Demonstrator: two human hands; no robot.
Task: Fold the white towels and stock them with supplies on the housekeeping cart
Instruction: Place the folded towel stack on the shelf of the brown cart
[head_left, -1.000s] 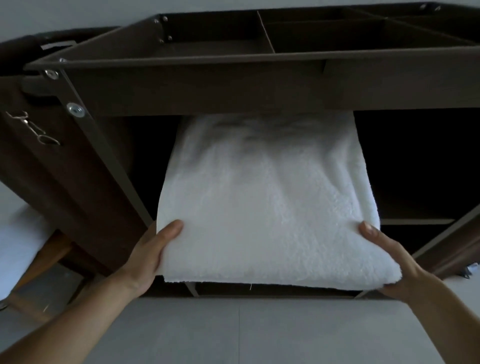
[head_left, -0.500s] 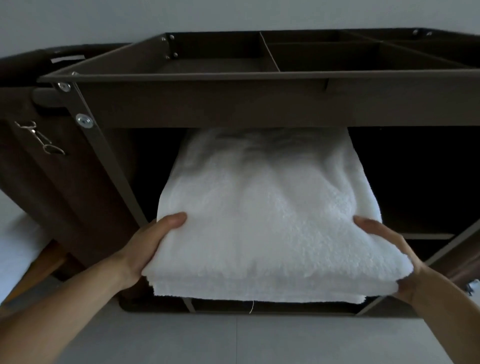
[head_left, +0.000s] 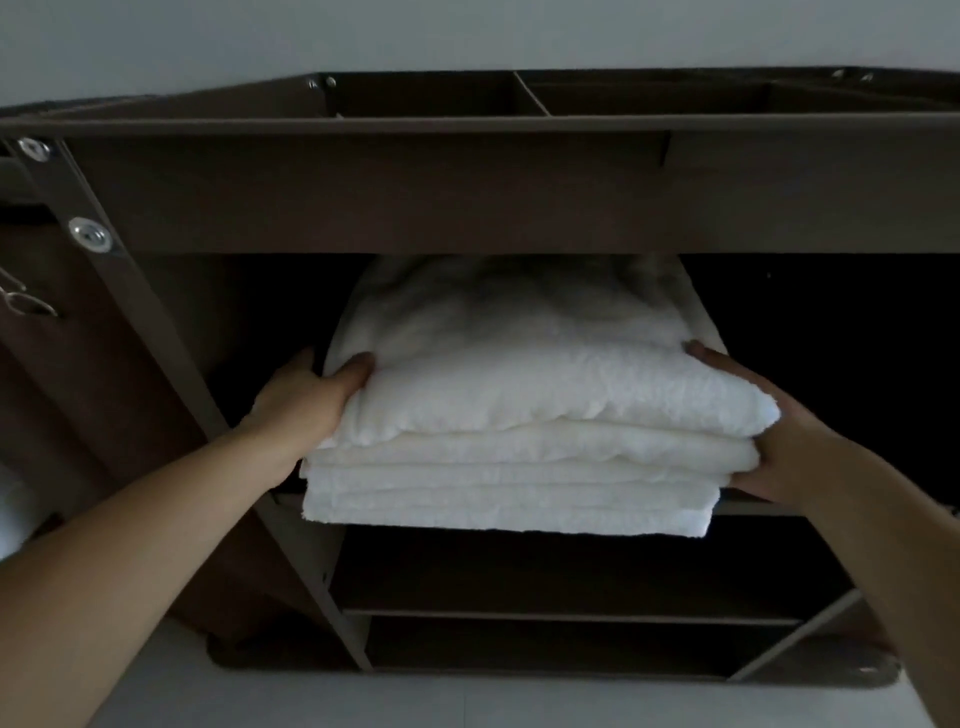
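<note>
Two hands grip the folded white towel (head_left: 540, 410) at frame centre: left hand (head_left: 301, 400) on its left edge, right hand (head_left: 789, 441) on its right, inside the cart (head_left: 363, 197).

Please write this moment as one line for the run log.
step: shelving | left hand: grips folded white towel | right hand: grips towel | place: cart shelf

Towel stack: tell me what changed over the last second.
The towel stack slid deeper onto the cart's upper shelf, both hands following it in. The left hand and right hand kept gripping its sides; the cart stayed put.
</note>
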